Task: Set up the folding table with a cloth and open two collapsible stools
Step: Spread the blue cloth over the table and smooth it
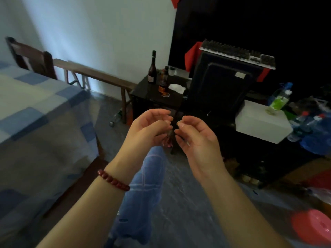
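While the blue checked cloth (35, 108) lies spread at the left of the frame, the flat red stool (313, 228) sits at lower right; in the centre, left hand (148, 126) and right hand (197, 135) hover palm-up, fingers loosely curled, holding nothing.

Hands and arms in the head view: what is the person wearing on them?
No sleeves show on either arm. The left hand has a bracelet of round dark red beads at its wrist. The right hand and its wrist wear nothing that I can see.
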Demonstrator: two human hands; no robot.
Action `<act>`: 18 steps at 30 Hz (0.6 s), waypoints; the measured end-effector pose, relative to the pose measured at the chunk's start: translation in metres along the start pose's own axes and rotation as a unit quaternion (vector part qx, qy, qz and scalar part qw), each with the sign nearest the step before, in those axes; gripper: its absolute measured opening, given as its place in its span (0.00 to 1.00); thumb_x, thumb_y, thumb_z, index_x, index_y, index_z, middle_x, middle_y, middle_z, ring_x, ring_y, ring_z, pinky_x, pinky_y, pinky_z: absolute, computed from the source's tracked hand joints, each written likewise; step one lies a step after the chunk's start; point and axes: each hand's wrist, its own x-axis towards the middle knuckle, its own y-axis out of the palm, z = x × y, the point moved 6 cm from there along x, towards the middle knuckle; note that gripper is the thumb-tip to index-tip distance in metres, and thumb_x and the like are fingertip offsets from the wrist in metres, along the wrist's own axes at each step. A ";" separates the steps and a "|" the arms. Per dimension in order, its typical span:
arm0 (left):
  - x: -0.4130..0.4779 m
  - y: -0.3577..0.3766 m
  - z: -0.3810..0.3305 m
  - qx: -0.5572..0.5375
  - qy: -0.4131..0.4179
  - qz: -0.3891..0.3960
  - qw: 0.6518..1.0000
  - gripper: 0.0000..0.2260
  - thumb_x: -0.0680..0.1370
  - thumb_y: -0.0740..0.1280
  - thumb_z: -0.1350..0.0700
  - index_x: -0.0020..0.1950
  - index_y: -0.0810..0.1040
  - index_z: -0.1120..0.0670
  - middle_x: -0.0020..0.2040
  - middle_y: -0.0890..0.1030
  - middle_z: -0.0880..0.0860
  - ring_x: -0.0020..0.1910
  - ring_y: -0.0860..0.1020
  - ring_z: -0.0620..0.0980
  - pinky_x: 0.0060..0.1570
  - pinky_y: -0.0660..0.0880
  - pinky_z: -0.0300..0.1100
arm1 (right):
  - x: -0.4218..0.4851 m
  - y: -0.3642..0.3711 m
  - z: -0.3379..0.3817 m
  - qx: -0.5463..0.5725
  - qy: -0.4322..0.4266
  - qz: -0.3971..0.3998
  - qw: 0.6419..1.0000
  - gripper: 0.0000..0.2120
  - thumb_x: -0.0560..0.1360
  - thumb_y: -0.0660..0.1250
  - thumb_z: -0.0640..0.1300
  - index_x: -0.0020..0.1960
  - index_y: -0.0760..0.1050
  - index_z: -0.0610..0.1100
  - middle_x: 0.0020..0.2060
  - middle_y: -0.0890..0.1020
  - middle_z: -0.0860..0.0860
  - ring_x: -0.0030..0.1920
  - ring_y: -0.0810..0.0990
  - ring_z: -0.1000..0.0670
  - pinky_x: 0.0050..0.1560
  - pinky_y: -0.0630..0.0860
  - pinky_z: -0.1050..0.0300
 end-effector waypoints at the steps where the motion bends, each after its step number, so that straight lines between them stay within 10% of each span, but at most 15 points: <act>1: 0.002 -0.008 0.000 0.000 0.003 -0.020 1.000 0.10 0.76 0.61 0.68 0.49 0.78 0.55 0.41 0.81 0.50 0.38 0.80 0.44 0.36 0.77 0.36 | 0.009 0.007 -0.005 -0.001 0.010 0.017 1.000 0.08 0.75 0.65 0.35 0.45 0.78 0.47 0.37 0.81 0.52 0.41 0.80 0.54 0.45 0.76 0.60; 18: -0.007 -0.086 0.043 0.253 -0.124 -0.342 0.897 0.10 0.72 0.71 0.60 0.51 0.78 0.50 0.48 0.82 0.50 0.49 0.80 0.46 0.53 0.77 0.42 | 0.105 0.091 -0.079 -0.163 0.117 0.414 0.888 0.08 0.74 0.67 0.32 0.44 0.75 0.45 0.38 0.80 0.51 0.38 0.79 0.57 0.37 0.76 0.69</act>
